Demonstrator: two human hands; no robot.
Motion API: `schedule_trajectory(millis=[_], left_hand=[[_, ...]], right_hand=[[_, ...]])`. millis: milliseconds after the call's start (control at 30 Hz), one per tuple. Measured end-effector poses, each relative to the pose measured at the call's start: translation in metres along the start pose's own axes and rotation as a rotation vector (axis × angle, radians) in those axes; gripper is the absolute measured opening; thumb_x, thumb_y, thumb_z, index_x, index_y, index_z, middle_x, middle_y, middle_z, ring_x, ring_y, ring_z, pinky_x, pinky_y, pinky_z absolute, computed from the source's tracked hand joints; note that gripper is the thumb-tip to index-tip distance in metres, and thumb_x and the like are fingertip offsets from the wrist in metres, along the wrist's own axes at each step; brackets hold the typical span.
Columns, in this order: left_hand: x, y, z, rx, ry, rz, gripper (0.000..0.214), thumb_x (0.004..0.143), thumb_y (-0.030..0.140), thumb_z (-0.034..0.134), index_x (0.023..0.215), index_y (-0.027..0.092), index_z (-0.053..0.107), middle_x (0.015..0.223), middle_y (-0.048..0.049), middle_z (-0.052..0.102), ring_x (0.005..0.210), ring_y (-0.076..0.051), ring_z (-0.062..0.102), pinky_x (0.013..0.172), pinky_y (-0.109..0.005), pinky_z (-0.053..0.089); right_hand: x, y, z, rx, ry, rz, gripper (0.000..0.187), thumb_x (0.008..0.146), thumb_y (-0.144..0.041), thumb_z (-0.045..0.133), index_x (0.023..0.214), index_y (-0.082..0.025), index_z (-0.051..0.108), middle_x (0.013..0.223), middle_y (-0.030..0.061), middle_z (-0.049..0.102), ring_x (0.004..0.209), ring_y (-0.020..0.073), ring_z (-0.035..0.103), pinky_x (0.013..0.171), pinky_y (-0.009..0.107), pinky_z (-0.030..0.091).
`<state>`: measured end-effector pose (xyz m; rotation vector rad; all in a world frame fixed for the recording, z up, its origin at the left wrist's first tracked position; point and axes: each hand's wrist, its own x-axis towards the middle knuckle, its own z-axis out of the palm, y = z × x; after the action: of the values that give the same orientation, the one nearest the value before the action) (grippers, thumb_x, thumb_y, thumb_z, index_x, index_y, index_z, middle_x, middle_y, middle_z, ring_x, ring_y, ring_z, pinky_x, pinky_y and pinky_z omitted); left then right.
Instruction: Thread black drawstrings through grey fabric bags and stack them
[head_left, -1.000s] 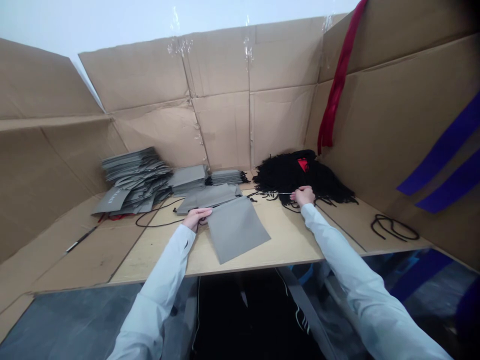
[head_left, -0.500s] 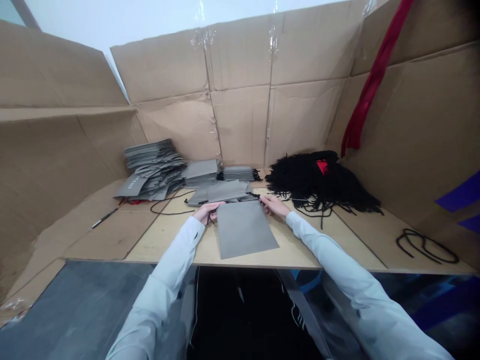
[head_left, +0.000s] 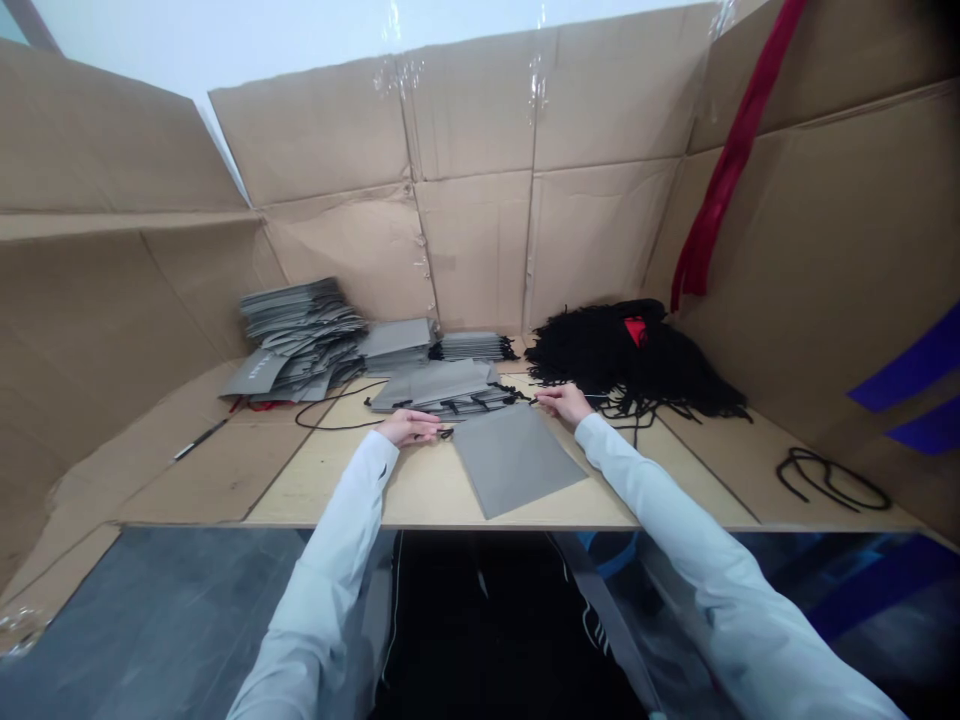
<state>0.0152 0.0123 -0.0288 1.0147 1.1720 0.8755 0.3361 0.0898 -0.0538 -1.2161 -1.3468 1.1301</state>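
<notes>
A flat grey paper bag [head_left: 514, 460] lies on the wooden table [head_left: 420, 495] in front of me, turned at a slant. My left hand [head_left: 409, 427] rests at the bag's upper left corner, fingers pinched on a thin black cord. My right hand [head_left: 564, 402] is at the bag's upper right corner, fingers closed on a black cord that leads toward the heap of black cords [head_left: 634, 360] behind it. A low pile of grey bags with cords [head_left: 442, 387] lies just beyond the hands.
A taller stack of grey bags [head_left: 296, 335] stands at the back left, two smaller stacks [head_left: 431, 345] behind the middle. Cardboard walls [head_left: 480, 180] close in the table. A looped black cord [head_left: 829, 478] lies right, a pen [head_left: 196, 439] left, a red strap [head_left: 724, 170] hangs right.
My right hand came back from the black cord heap to the bag's upper right corner. The grey bag has swung to a slant and shifted right. My left hand stayed near its corner.
</notes>
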Motion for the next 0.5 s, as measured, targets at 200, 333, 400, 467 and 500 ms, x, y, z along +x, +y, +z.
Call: schedule_trajectory(millis=[200,333,400,467,500], left_hand=[[0.007,-0.004,0.0,0.373,0.1,0.19,0.037,0.036,0.016,0.076,0.071,0.01,0.067,0.064,-0.0072,0.065,0.059,-0.015,0.059,0.064,-0.026,0.047],[0.009,-0.007,0.0,0.373,0.199,0.245,0.031,0.042,0.022,0.075,0.069,0.009,0.068,0.051,-0.0054,0.061,0.051,-0.014,0.056,0.059,-0.027,0.048],[0.01,-0.008,-0.001,0.267,0.229,0.239,0.033,0.04,0.019,0.075,0.07,0.009,0.067,0.051,-0.0049,0.061,0.05,-0.013,0.056,0.058,-0.026,0.048],[0.012,-0.008,-0.002,0.195,0.257,0.226,0.035,0.038,0.017,0.076,0.07,0.008,0.067,0.053,-0.0052,0.061,0.051,-0.012,0.056,0.058,-0.025,0.049],[0.013,-0.007,-0.003,0.172,0.273,0.221,0.035,0.037,0.017,0.076,0.07,0.008,0.067,0.054,-0.0055,0.062,0.051,-0.012,0.056,0.057,-0.025,0.049]], right_hand=[[0.0,0.006,-0.01,-0.051,0.082,-0.071,0.025,0.049,-0.021,0.072,0.07,-0.009,0.063,0.046,-0.0011,0.056,0.037,0.0052,0.045,0.038,0.017,0.041],[0.003,0.012,-0.014,0.116,0.092,-0.079,0.031,0.042,-0.024,0.075,0.064,-0.011,0.057,0.049,0.0003,0.057,0.043,0.01,0.053,0.044,0.021,0.048],[0.003,0.012,-0.016,0.165,0.083,-0.057,0.03,0.04,-0.022,0.076,0.062,-0.011,0.058,0.051,0.0016,0.059,0.047,0.0112,0.056,0.048,0.022,0.05],[0.003,0.011,-0.018,0.196,0.069,-0.023,0.029,0.04,-0.02,0.076,0.062,-0.01,0.06,0.054,0.0033,0.06,0.049,0.0118,0.057,0.051,0.021,0.051],[0.003,0.011,-0.018,0.206,0.062,-0.005,0.028,0.041,-0.019,0.076,0.063,-0.009,0.061,0.054,0.004,0.061,0.05,0.012,0.058,0.051,0.021,0.052]])
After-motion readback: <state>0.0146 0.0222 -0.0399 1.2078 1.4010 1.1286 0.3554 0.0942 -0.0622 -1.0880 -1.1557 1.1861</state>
